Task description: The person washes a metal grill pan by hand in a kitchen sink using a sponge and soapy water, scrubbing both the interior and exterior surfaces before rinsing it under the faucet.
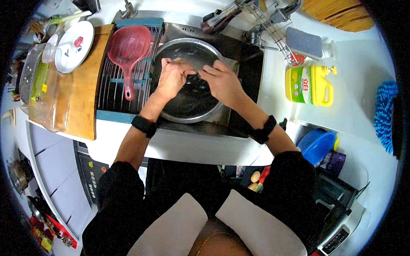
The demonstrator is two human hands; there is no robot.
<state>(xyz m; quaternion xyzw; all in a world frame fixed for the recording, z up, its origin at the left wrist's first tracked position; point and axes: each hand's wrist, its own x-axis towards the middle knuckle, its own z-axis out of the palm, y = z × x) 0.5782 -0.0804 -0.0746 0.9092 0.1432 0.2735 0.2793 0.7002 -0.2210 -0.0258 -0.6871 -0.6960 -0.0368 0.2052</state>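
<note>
Both hands are raised over a wide metal basin that sits in the sink. My left hand is over the basin's left half, its thumb and fingers drawn together. Facing it, my right hand has its fingers bent in a pinch. The two sets of fingertips nearly meet above the middle of the basin. Whatever may be between them is too small and blurred to name. The basin's inside is dark and looks wet, with a few small round shapes under the hands.
Left of the basin, a pink plastic ladle lies on a drying rack. Beyond is a wooden board with a flowered plate and clear cover. A faucet, wire rack and yellow detergent jug stand right.
</note>
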